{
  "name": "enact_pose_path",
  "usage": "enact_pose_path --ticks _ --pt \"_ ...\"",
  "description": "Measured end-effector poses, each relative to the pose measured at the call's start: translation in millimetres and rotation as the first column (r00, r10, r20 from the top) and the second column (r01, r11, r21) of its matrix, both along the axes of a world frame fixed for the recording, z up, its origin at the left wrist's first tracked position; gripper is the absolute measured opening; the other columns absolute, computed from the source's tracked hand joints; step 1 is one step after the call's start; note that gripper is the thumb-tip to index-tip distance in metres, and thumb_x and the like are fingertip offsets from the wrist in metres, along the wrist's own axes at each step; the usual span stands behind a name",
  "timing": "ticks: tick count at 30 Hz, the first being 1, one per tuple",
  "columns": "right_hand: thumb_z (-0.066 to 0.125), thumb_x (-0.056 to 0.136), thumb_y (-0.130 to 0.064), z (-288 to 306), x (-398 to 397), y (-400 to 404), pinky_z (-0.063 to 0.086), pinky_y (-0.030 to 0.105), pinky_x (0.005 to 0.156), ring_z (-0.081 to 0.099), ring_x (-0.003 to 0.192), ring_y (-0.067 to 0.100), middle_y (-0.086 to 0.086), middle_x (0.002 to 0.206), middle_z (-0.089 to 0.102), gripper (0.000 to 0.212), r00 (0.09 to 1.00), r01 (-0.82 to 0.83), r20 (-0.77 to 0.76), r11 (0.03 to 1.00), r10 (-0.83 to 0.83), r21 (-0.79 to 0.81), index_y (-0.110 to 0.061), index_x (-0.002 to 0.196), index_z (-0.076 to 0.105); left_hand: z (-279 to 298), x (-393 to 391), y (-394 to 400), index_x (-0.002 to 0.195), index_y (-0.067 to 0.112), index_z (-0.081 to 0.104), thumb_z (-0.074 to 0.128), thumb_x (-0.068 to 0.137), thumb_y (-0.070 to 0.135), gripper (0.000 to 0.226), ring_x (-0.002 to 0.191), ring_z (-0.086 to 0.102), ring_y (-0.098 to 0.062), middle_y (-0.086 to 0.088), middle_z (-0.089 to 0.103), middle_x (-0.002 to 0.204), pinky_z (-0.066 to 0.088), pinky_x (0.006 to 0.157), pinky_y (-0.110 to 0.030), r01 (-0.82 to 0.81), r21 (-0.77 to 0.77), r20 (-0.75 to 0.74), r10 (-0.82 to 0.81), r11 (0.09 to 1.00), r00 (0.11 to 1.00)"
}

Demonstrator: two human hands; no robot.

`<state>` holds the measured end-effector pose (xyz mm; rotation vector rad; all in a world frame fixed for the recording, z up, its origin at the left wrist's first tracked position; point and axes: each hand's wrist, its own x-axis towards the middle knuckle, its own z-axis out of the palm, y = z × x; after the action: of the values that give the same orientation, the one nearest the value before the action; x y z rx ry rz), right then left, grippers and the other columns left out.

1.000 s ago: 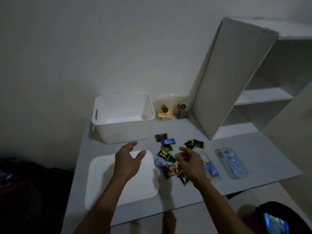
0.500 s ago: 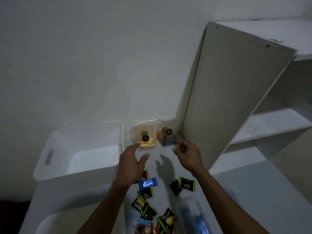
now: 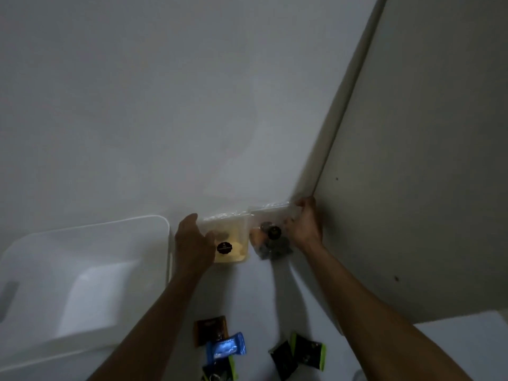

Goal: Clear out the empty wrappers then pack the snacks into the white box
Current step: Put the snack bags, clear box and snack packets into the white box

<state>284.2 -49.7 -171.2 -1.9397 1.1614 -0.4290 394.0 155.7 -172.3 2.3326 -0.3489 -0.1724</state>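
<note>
Snack bags at the wall are now being reached, left hand [image 3: 192, 240] spread against the yellow bag [image 3: 233, 243], right hand [image 3: 303, 225] gripping the dark bag [image 3: 270, 237], so packing is starting.

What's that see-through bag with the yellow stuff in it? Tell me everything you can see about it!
The clear bag with yellow snacks looks like thin, crinkly plastic with pale yellow pieces filling its lower part. A round dark sticker sits on its front. It stands upright against the wall at the back of the table, between the white box and a second clear bag holding darker pieces. The left hand touches its left side, thumb across the front; a firm grip can't be confirmed.
</note>
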Motion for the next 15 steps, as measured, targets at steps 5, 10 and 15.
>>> enact_pose_path --ticks 5,10,15 --pt "0.070 0.071 0.001 -24.1 14.3 -11.7 0.037 0.023 0.068 0.054 0.081 0.019 0.000 0.094 0.055 0.039 0.993 0.094 0.071 0.995 -0.096 0.029 -0.015 0.097 0.045 -14.9 8.1 -8.2 0.121 0.008 0.053 0.069 0.083 0.013 0.042 0.109 0.056 -0.033 -0.015 0.061 0.118 0.042 0.089 -0.034 -0.042 -0.042 0.012 0.043 0.998 0.999" --pt "0.071 0.071 -0.001 -24.1 8.4 -12.4 0.044 0.029 0.066 0.053 0.071 0.016 -0.002 0.083 0.054 0.042 0.991 0.062 0.116 0.997 -0.066 0.039 -0.017 0.102 0.049 -15.7 8.0 -6.7 0.111 0.014 0.056 0.069 0.083 0.013 0.031 0.100 0.060 -0.029 -0.008 0.064 0.108 0.046 0.082 -0.035 -0.034 -0.022 0.084 0.035 0.999 0.996" --pt "0.063 0.066 -0.017 -17.2 0.4 -19.4 0.058 0.041 0.071 0.069 0.081 0.023 -0.002 0.083 0.072 0.029 0.975 -0.215 -0.059 0.976 0.213 -0.020 -0.033 0.090 0.063 -11.2 7.5 6.1 0.100 0.017 0.067 0.064 0.086 0.020 0.015 0.097 0.060 -0.029 -0.005 0.066 0.098 0.046 0.076 -0.034 0.121 0.194 0.189 -0.159 0.973 0.969"
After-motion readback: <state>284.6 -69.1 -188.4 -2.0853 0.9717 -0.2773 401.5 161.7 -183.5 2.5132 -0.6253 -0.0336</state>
